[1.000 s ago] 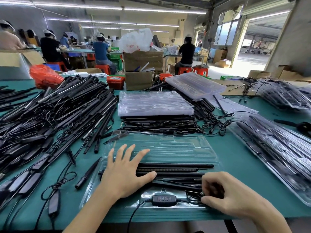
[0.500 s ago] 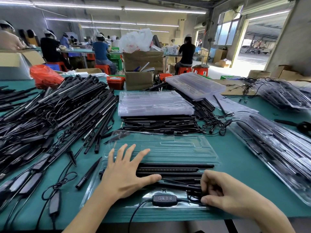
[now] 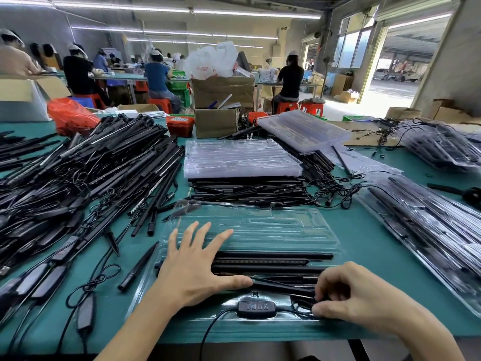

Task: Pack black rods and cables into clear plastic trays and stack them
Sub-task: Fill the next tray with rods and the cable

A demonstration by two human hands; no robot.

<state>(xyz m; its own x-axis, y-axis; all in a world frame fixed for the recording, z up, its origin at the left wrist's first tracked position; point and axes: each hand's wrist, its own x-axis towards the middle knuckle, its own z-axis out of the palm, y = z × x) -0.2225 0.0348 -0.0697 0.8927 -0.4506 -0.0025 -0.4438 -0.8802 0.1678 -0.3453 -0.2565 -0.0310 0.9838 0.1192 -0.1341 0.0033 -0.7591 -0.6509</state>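
Note:
A clear plastic tray point(image 3: 260, 225) lies at the table's near edge with several black rods point(image 3: 273, 261) in its slots. My left hand point(image 3: 192, 267) presses flat on the rods' left ends, fingers spread. My right hand point(image 3: 359, 295) pinches a coiled black cable point(image 3: 302, 304) at the tray's front right. An inline controller point(image 3: 256, 308) with buttons lies in the tray's front slot, its cable running off the table edge.
A big heap of loose black rods and cables point(image 3: 78, 183) fills the left. A stack of empty clear trays point(image 3: 239, 160) sits on more rods behind. Filled trays point(image 3: 426, 225) lie at the right. Cardboard boxes point(image 3: 221, 105) and seated workers are beyond.
My left thumb has slid a little right along the rods. My right hand has shifted slightly while working the cable coil into the tray.

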